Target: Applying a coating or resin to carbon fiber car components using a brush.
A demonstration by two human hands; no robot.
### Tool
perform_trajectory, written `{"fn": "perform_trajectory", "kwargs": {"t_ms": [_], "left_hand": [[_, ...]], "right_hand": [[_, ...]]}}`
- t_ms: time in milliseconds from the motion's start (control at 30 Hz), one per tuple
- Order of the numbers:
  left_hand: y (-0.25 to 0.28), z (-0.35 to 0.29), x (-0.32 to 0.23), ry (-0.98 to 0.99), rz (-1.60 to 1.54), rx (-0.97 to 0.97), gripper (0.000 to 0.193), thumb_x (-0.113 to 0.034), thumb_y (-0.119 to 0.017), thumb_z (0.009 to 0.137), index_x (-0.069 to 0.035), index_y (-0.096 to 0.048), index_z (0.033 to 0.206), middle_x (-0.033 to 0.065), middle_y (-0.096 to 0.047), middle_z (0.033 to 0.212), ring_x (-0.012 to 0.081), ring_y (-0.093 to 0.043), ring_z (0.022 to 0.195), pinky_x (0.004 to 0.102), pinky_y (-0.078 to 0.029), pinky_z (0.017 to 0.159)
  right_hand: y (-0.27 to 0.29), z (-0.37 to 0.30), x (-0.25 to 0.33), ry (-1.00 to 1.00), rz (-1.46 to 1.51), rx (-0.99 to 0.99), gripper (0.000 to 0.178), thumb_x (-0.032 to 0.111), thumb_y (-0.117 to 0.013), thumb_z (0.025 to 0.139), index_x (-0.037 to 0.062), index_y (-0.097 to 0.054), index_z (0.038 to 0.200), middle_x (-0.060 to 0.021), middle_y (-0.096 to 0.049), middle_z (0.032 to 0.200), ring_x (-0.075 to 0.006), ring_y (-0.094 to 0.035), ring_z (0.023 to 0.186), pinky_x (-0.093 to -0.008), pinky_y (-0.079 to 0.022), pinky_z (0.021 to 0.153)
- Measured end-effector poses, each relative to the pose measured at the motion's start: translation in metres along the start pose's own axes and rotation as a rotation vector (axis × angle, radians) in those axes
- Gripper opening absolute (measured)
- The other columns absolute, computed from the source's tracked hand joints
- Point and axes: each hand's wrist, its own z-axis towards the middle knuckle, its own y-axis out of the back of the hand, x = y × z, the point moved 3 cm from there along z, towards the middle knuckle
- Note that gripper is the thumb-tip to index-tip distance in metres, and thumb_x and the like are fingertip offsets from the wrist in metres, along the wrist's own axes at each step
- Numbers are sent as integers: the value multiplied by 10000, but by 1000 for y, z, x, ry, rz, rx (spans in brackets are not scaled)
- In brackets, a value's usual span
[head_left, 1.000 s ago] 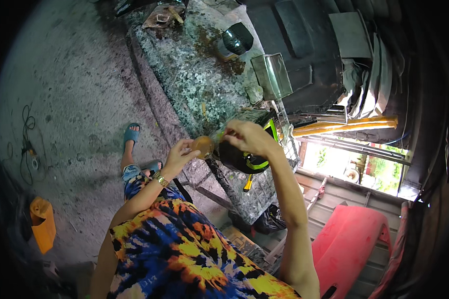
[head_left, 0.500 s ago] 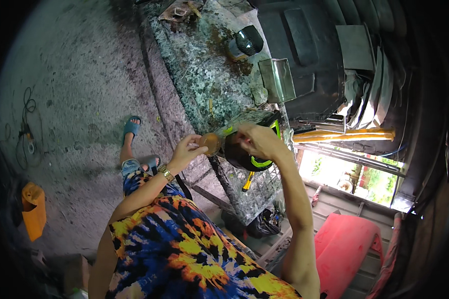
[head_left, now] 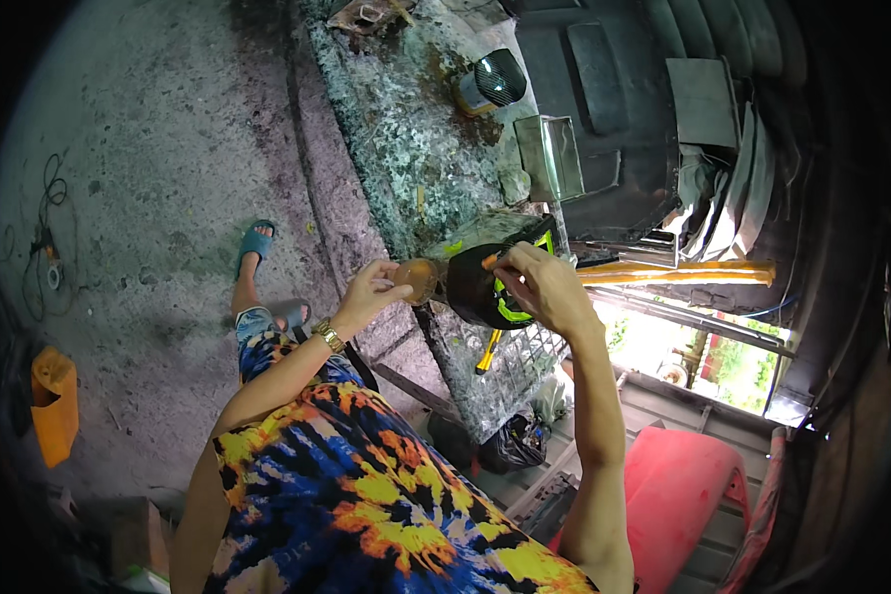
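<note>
My left hand (head_left: 374, 291) pinches a small round see-through cup (head_left: 419, 281) with something brownish in it. Just right of the cup lies a glossy black rounded piece (head_left: 473, 297) with bright green trim, on the workbench. My right hand (head_left: 537, 285) is closed above this piece, and a small orange item (head_left: 490, 261) sticks out from its fingertips. What kind of item it is I cannot make out. A yellow-and-black hand tool (head_left: 488, 352) rests on the bench just below the black piece.
The stained workbench (head_left: 386, 129) bears a can (head_left: 473, 94) with a dark patterned piece on top and a rectangular metal tin (head_left: 547, 158). A black bag (head_left: 517, 443) sits by the near bench end. A red panel (head_left: 678, 495) stands at lower right, an orange container (head_left: 54, 406) on the left floor.
My right hand has drawn back to the right from the black piece, and the orange item now shows at its fingertips. The left hand holds the cup almost where it was.
</note>
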Motion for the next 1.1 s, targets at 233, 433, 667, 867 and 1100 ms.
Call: {"fn": "perform_trajectory", "kwargs": {"t_ms": [233,433,667,867,1100], "left_hand": [[-8,-4,3,7,-59,22,441,-186,-746,768,-33,-515,1111,53,-536,1015,124,-574,873,242,-492,721],[-4,-4,15,-44,-25,31,447,-156,-726,787,-50,-499,1157,47,-518,1034,127,-543,890,241,-471,738],[-13,-13,10,-47,-68,35,432,-158,-733,779,-50,-510,1132,50,-508,1046,124,-535,895,246,-469,749],[-11,-13,24,-64,-55,17,422,-188,-724,792,-38,-503,1118,41,-544,980,107,-584,832,228,-480,677],[-10,-8,25,-85,-39,14,426,-189,-726,791,-43,-505,1125,42,-549,978,115,-596,832,231,-484,679]], "right_hand": [[-81,-47,13,51,-426,-153,167,195,-571,838,62,-501,911,-68,-487,836,-218,-541,762,-338,-465,615],[-94,-61,34,-38,-235,-126,156,189,-562,846,53,-486,859,-99,-515,819,-262,-561,741,-376,-472,614],[-50,17,-4,-252,-63,-311,133,171,-562,860,41,-552,835,-127,-598,768,-330,-599,695,-415,-468,596],[-80,-16,18,26,-401,-150,212,123,-536,767,67,-483,965,-78,-495,934,-229,-565,845,-363,-506,596],[-136,-80,17,73,-383,57,245,113,-516,784,59,-472,1018,-106,-503,1039,-260,-548,931,-374,-499,680]]}}
